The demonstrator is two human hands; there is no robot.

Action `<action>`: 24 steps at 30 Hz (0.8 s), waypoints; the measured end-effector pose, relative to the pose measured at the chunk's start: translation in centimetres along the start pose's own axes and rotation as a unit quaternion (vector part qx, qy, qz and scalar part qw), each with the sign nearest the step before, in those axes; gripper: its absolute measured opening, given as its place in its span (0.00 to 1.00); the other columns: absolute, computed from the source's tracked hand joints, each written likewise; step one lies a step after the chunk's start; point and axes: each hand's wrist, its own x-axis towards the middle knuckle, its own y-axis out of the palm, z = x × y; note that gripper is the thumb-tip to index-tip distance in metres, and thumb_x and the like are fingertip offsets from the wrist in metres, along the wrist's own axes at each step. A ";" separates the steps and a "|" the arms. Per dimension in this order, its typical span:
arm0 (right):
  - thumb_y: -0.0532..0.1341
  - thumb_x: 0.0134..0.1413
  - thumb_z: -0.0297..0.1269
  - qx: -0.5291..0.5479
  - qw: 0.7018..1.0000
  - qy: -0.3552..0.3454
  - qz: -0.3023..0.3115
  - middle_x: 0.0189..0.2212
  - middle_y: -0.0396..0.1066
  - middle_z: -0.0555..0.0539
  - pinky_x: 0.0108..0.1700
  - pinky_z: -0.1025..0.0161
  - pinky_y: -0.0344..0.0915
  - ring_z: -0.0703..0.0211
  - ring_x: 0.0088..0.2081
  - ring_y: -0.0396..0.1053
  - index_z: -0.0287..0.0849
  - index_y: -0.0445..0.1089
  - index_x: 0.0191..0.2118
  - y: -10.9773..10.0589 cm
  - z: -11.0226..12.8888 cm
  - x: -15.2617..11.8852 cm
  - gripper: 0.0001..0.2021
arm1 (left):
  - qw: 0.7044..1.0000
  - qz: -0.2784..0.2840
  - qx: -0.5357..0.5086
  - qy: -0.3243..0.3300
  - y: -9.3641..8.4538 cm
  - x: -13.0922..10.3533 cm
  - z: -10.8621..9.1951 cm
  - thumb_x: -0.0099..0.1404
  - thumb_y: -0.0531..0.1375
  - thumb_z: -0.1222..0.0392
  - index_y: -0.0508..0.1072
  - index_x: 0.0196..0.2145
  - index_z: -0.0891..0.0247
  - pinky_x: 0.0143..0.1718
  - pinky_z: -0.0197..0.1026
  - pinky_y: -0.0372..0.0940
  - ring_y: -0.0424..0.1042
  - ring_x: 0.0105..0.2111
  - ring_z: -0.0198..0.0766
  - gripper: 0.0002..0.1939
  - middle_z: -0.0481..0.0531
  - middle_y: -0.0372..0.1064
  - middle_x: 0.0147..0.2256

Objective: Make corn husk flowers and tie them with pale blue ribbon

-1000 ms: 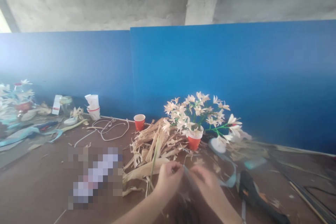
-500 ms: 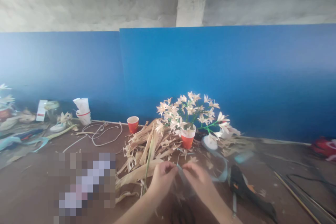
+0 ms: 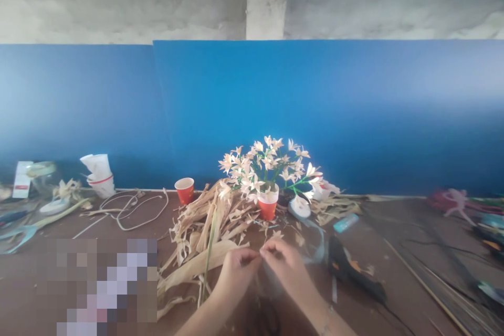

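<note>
My left hand (image 3: 239,269) and my right hand (image 3: 284,261) meet over the brown table, their fingertips pinched close together. Whatever lies between the fingers is too small and blurred to name; a faint translucent strip seems to hang below my right hand. Just beyond them, a red and white paper cup (image 3: 268,207) holds a bunch of cream-coloured artificial flowers (image 3: 270,163) on green stems. Dried corn husks (image 3: 210,215) lie heaped to the left of the cup. On the right, near my right wrist, rests a black glue gun (image 3: 354,272) with an orange trigger.
A red paper cup (image 3: 185,191) stands behind the husks, with a white cable (image 3: 137,210) coiled to its left. White cups (image 3: 101,181) lean farther left. A roll of pale ribbon (image 3: 300,208) and a turquoise object (image 3: 346,223) lie right. Thin sticks (image 3: 425,278) and cords lie far right.
The view has turned slightly right, so the objects appear farther left. My fingertips have drawn closer together, and the pale blue strip seen between them before is hardly visible now.
</note>
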 end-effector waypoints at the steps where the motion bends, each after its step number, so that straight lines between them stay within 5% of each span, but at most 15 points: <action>1: 0.56 0.50 0.37 -0.003 1.000 0.004 -0.004 0.24 0.67 0.51 0.35 0.65 0.60 0.59 0.31 0.66 0.41 0.67 0.24 -0.1 0.1 0.0 0.08 | 1.000 0.006 -0.010 -0.008 0.0 0.0 0.1 0.51 0.60 0.54 0.74 0.21 0.69 0.23 0.36 0.59 0.65 0.20 0.35 0.13 0.49 0.69 0.18; 9: 0.56 0.50 0.36 -0.022 1.000 0.011 0.009 0.24 0.66 0.51 0.35 0.66 0.60 0.60 0.30 0.65 0.41 0.64 0.23 -0.1 0.1 0.1 0.09 | 1.000 -0.021 -0.011 -0.008 -0.4 0.2 0.7 0.48 0.61 0.61 0.73 0.21 0.68 0.23 0.35 0.59 0.65 0.19 0.35 0.06 0.48 0.68 0.17; 14: 0.53 0.53 0.38 -0.094 0.995 -0.022 -0.032 0.28 0.69 0.49 0.36 0.66 0.61 0.60 0.32 0.67 0.42 0.66 0.33 -0.3 0.7 -0.5 0.07 | 0.997 -0.067 -0.035 -0.007 -1.5 0.8 0.8 0.49 0.61 0.59 0.72 0.21 0.68 0.21 0.34 0.56 0.63 0.18 0.32 0.07 0.48 0.68 0.17; 16: 0.51 0.53 0.35 -0.156 0.987 -0.027 0.012 0.24 0.69 0.50 0.32 0.67 0.60 0.61 0.27 0.67 0.43 0.65 0.30 -0.5 1.8 -1.2 0.07 | 0.995 -0.083 -0.041 -0.024 -2.0 1.0 0.6 0.50 0.61 0.58 0.72 0.21 0.67 0.17 0.33 0.52 0.58 0.14 0.29 0.09 0.45 0.64 0.14; 20: 0.56 0.45 0.34 -0.256 0.947 0.018 0.192 0.19 0.71 0.50 0.26 0.67 0.57 0.60 0.23 0.68 0.43 0.69 0.24 -0.3 3.8 -2.7 0.06 | 0.993 -0.097 -0.054 -0.050 -2.6 1.0 0.1 0.51 0.62 0.58 0.72 0.20 0.67 0.16 0.31 0.48 0.54 0.12 0.26 0.09 0.44 0.61 0.13; 24: 0.61 0.37 0.34 -0.287 0.921 0.014 0.264 0.30 0.76 0.45 0.30 0.67 0.61 0.55 0.30 0.72 0.42 0.71 0.36 1.0 3.2 -3.6 0.14 | 0.989 -0.086 -0.109 -0.058 -2.8 1.1 -0.1 0.49 0.64 0.57 0.75 0.22 0.68 0.20 0.31 0.52 0.60 0.17 0.27 0.09 0.49 0.69 0.19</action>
